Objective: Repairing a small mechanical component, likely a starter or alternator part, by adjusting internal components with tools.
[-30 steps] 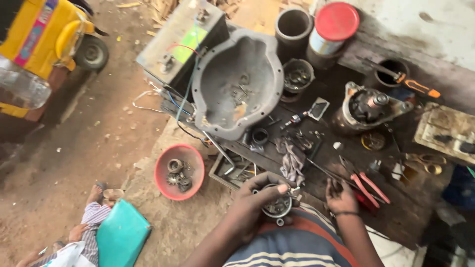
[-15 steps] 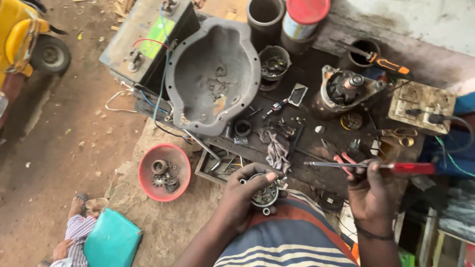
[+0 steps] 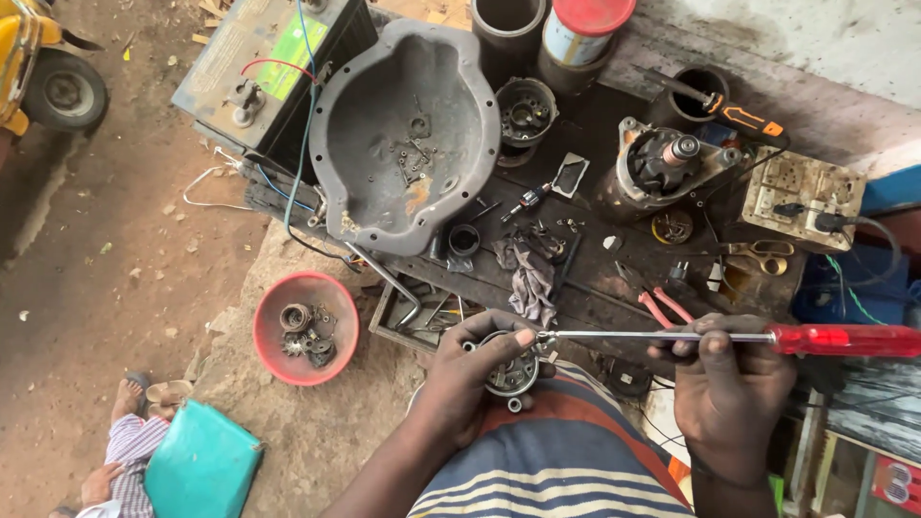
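Largest first: dark workbench (image 3: 614, 288) runs across the top w/ a big grey bowl-shaped housing (image 3: 403, 134) lying open side up, small screws loose inside; a battery (image 3: 269, 67) sits just left of it, wires trailing; a motor body (image 3: 662, 173) stands right of centre; a red bowl (image 3: 305, 328) w/ small gears rests on the ground below the bench edge. Then the person's own hands, low in the head view: left hand (image 3: 470, 379) is clenched round a small round metal part (image 3: 508, 369), thumb over its top rim, part held just above the lap, against the striped shirt; right hand (image 3: 724, 384) grips the red-handled screwdriver (image 3: 691, 338), fingers wrapped over the shaft near the handle end. Key relation: screwdriver's long axis lies near horizontal, handle far right, tip pointing left & touching the right rim of the round part beside the left thumb; so the part lies left of the right-hand fingers, along the shaft line; left hand is the nearer one, already on it. Red-handled pliers (image 3: 662, 309) lie on the bench just above the shaft, apart from both hands.
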